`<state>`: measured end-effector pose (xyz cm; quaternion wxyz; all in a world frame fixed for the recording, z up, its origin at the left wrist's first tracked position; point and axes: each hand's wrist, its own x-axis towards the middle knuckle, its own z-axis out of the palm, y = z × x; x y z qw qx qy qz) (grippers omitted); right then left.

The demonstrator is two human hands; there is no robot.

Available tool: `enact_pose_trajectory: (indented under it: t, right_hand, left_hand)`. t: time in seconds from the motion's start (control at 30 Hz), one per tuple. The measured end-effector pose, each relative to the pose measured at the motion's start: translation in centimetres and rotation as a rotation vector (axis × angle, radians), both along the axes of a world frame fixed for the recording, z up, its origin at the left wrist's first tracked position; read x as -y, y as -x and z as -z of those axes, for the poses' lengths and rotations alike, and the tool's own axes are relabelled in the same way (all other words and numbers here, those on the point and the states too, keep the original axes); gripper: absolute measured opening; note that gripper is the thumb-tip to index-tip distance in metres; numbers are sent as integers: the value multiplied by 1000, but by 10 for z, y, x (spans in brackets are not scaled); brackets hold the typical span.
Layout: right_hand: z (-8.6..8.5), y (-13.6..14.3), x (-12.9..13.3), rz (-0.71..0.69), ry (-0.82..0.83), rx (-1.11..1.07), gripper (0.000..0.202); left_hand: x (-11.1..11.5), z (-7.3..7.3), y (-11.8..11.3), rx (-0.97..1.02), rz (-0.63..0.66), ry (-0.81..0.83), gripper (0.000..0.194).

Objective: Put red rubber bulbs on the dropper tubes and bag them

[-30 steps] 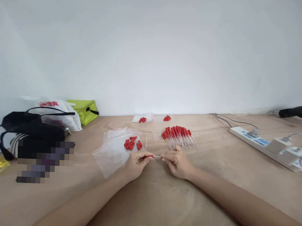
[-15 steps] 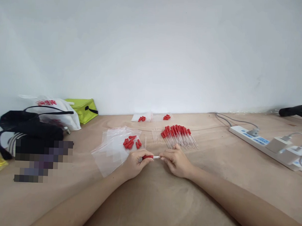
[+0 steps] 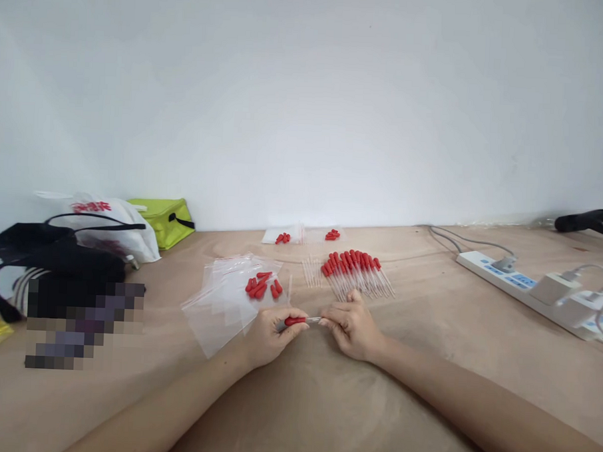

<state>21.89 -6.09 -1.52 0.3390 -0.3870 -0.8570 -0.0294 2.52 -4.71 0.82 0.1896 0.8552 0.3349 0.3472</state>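
My left hand point(image 3: 271, 336) pinches a red rubber bulb point(image 3: 295, 321) between thumb and fingers. From the bulb's right end a clear dropper tube point(image 3: 314, 319) runs into the closed fingertips of my right hand point(image 3: 353, 329), which hide its far end. Just beyond my right hand lies a fan of droppers point(image 3: 362, 272) with red bulbs and clear stems. Several bare dropper tubes point(image 3: 312, 272) lie to the left of that fan. Loose red bulbs point(image 3: 259, 287) rest on clear zip bags point(image 3: 217, 315) beyond my left hand.
Two small bags holding red bulbs point(image 3: 282, 238) lie by the wall. A white power strip point(image 3: 499, 278) with plugs and cables is on the right. Far left are a black bag point(image 3: 70, 262), a white plastic bag point(image 3: 136, 229) and a green bag point(image 3: 166, 220).
Both hands have come slightly lower, nearer to me. The bulb and tube between them now slant a little, with the right end higher. The items on the table stay put.
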Motion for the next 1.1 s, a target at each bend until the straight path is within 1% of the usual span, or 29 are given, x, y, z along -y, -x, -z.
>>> enact_pose_trajectory:
  t: [0.17, 0.27, 0.37, 0.43, 0.5, 0.57, 0.63, 0.7, 0.77, 0.83, 0.93, 1.03, 1.1]
  right_hand:
    - [1, 1, -2, 3, 18, 26, 29]
    - [-1, 3, -3, 22, 16, 86, 28]
    - [-11, 5, -1, 40, -34, 187, 22]
    - [-20, 3, -2, 55, -62, 256, 18]
    - [-28, -4, -8, 128, -34, 263, 17]
    - [-33, -15, -20, 286, 47, 179, 20]
    - [-35, -25, -37, 484, 142, 59, 22]
    - [-33, -32, -54, 656, 217, -9, 22]
    - [-28, -34, -66, 765, 245, -28, 22]
    - [-23, -32, -73, 813, 244, -14, 23]
    - [-18, -29, -74, 829, 229, 15, 22]
    - [-19, -26, -70, 828, 202, 21, 25]
    - [-21, -22, -68, 798, 175, 24, 25]
  left_hand:
    - [-2, 1, -1, 4, 2, 29, 13]
    - [-5, 2, -1, -5, 16, 24, 12]
    - [-11, 0, 3, -20, 22, -72, 13]
    - [-18, -1, 8, -38, -3, -161, 17]
    - [-25, -2, 15, -62, -86, -237, 26]
    - [-32, -1, 21, -95, -212, -274, 31]
    - [-38, 1, 25, -146, -316, -266, 26]
    - [-42, 3, 27, -206, -381, -243, 20]
    - [-43, 5, 27, -250, -408, -244, 17]
    - [-42, 6, 26, -274, -403, -274, 16]
    - [-42, 7, 24, -303, -368, -307, 15]
    - [-42, 8, 24, -306, -364, -308, 12]
    - [-43, 8, 24, -301, -388, -300, 12]
